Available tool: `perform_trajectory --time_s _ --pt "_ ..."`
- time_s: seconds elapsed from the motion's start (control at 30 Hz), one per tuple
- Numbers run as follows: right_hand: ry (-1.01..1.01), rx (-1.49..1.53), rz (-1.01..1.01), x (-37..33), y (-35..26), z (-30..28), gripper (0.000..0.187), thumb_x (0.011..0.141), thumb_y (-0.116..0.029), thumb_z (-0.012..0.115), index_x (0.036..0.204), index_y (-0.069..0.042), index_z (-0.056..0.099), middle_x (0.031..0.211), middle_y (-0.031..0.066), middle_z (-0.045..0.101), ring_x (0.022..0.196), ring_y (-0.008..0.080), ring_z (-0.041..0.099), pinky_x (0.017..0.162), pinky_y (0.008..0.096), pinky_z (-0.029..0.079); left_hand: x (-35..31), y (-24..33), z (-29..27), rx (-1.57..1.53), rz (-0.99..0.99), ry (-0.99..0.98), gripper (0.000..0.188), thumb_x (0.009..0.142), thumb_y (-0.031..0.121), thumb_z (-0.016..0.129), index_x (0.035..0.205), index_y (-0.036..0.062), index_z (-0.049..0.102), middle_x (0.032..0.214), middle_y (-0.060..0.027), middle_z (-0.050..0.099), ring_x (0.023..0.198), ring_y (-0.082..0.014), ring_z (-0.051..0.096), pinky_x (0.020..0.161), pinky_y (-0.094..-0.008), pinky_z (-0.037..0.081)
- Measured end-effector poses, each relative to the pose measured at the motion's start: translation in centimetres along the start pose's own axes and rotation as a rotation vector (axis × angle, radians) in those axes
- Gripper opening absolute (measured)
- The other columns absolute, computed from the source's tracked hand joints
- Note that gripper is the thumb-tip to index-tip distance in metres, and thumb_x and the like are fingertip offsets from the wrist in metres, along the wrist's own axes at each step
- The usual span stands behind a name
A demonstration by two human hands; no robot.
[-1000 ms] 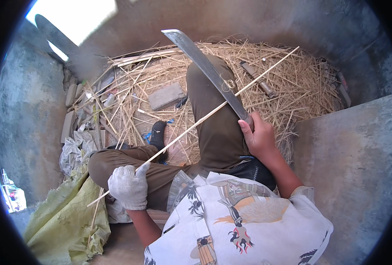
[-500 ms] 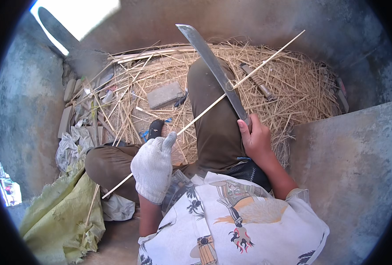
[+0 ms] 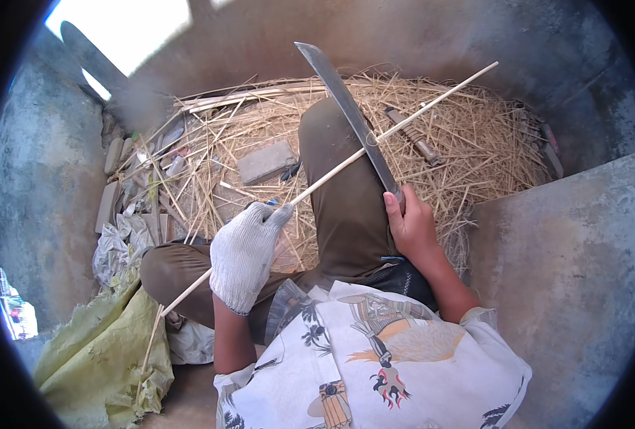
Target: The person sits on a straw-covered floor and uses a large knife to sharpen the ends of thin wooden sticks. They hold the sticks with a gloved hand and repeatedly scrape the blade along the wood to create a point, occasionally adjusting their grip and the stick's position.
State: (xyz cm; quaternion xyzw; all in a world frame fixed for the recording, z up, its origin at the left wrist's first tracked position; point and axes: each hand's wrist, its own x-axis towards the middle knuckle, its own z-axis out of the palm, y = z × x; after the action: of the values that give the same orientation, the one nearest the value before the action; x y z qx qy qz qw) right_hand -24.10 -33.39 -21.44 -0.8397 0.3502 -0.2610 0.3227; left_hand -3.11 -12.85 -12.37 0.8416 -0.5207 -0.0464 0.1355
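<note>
My left hand (image 3: 246, 250), in a white knit glove, is closed round a long pale wooden stick (image 3: 331, 172). The stick slants from low on the left, over my raised knee, up to the far right. My bare right hand (image 3: 412, 218) grips the lower end of a machete (image 3: 347, 104), its handle mostly hidden in the fingers. The long dark blade points up and to the left and crosses the stick above the knee. A thin curl of shaving (image 3: 372, 137) shows where blade and stick meet.
Straw-like shavings (image 3: 475, 136) cover the ground beyond my legs, with a second tool with a ribbed handle (image 3: 417, 137) on them. A grey brick (image 3: 267, 163) lies left of my knee. A yellow-green sack (image 3: 103, 343) is at lower left; a concrete slab (image 3: 560, 286) stands right.
My gloved left hand has shifted slightly up and left, its thumb now lying along the stick. The machete's tip has moved a little to the right; the right hand stays nearly in place.
</note>
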Motion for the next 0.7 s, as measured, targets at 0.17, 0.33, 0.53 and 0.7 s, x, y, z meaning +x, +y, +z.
perform_trajectory --time_s 0.17,0.33,0.53,0.7 --pt "0.067 -0.089 -0.028 1.1 1.1 0.0 0.049 0.096 -0.049 0.071 0.092 -0.003 0.058 0.06 0.0153 0.061 0.055 0.0371 0.063 0.053 0.0462 0.048 0.8 0.3 1.4 0.179 -0.032 -0.051 0.026 0.101 0.017 0.056 0.122 0.0186 0.07 0.09 -0.0082 0.065 0.074 -0.0284 0.07 0.063 -0.0406 0.056" --pt "0.137 -0.269 -0.058 3.2 1.8 -0.5 0.053 0.092 -0.054 0.074 0.085 -0.004 0.058 0.056 0.0136 0.059 0.051 0.0359 0.062 0.051 0.0458 0.048 1.2 0.6 2.8 0.075 -0.02 0.198 0.037 0.107 0.037 0.054 0.082 0.0121 0.064 0.065 -0.0099 0.062 0.061 -0.0324 0.067 0.054 -0.0437 0.052" --pt "0.204 -0.303 -0.056 3.9 2.2 0.2 0.044 0.09 -0.043 0.078 0.081 -0.005 0.056 0.059 0.0138 0.062 0.054 0.0369 0.065 0.053 0.0469 0.05 0.9 1.7 4.5 0.13 -0.06 0.429 0.039 0.101 0.037 0.065 0.07 0.0135 0.058 0.061 -0.0088 0.059 0.054 -0.0295 0.062 0.05 -0.0412 0.049" --pt "0.168 -0.266 0.045 3.6 1.9 0.5 0.023 0.086 -0.026 0.074 0.086 -0.008 0.061 0.065 0.016 0.066 0.066 0.0405 0.068 0.063 0.0514 0.052 0.9 1.5 4.9 0.133 -0.015 0.513 0.039 0.1 0.037 0.067 0.069 0.0139 0.058 0.061 -0.0074 0.058 0.054 -0.0273 0.061 0.051 -0.0396 0.048"
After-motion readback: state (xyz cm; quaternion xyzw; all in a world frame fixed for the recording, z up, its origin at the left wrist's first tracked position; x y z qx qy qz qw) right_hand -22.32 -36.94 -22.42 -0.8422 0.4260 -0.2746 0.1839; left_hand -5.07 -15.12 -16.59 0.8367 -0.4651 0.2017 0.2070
